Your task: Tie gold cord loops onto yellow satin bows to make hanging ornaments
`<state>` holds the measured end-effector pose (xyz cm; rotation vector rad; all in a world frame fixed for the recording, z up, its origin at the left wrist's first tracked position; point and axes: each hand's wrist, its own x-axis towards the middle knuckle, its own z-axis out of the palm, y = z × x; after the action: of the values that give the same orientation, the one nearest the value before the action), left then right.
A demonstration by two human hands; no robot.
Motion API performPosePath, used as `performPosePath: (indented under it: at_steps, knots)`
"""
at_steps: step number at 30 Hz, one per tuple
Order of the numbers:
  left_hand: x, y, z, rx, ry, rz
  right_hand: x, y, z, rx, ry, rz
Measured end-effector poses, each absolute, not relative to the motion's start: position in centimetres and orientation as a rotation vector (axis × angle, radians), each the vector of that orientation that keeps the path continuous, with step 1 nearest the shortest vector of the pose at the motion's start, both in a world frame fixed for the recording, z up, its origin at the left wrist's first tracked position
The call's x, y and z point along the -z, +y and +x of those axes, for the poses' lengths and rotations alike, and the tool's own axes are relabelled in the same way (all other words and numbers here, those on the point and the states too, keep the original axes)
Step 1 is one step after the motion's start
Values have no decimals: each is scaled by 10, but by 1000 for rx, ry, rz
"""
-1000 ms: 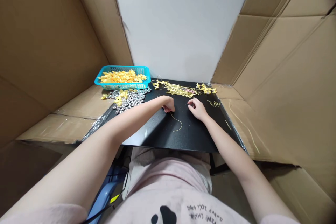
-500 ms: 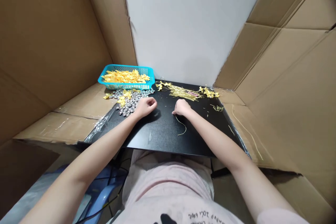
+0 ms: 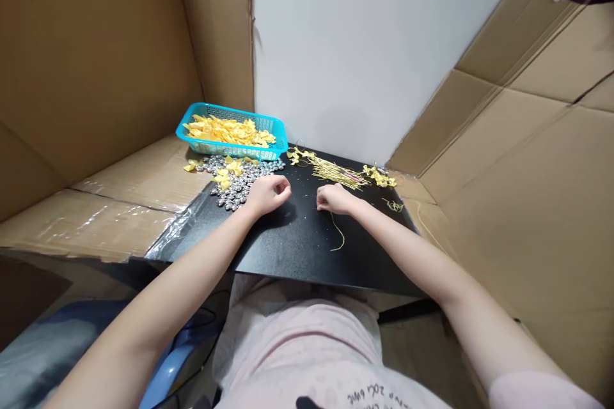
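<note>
My left hand (image 3: 269, 195) is curled with thumb and fingertips together, just above the right edge of a pile of silver beads (image 3: 234, 197). Whatever is between those fingertips is too small to make out. A short way to the right, my right hand (image 3: 336, 199) is closed in a pinch on a thin yellow cord (image 3: 343, 238). The cord's loose end hangs in a curve toward the front edge. Yellow ribbon bows (image 3: 222, 177) lie on top of the beads.
Behind the beads stands a turquoise basket (image 3: 225, 148) full of yellow bows. Cut yellow cords (image 3: 333, 171) lie at the back of the black table (image 3: 288, 255), with a slim pink item (image 3: 354, 177) among them. More bows (image 3: 380, 176) sit at right. Cardboard walls (image 3: 518, 160) flank the table.
The camera view has tilted and shifted slightly. My right hand has turned a little, its pinching fingertips now pointing more to the left. The cord still trails from it.
</note>
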<state>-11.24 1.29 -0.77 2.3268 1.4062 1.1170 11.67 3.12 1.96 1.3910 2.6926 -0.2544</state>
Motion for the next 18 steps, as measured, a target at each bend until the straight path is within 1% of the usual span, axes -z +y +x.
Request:
performPosePath:
  at_steps: [6, 10, 14, 18]
  knots:
    - [9, 12, -110, -1068, 1366, 2352, -8, 15, 119, 172, 2772, 1396]
    - [11, 13, -110, -1045, 1364, 2364, 5, 8, 126, 217, 2864, 1475]
    - [12, 15, -113, -1016, 1387, 2373, 7, 13, 140, 379, 3006, 1624]
    - [15, 14, -112, -975, 1398, 2392, -3, 26, 168, 686, 3123, 1944]
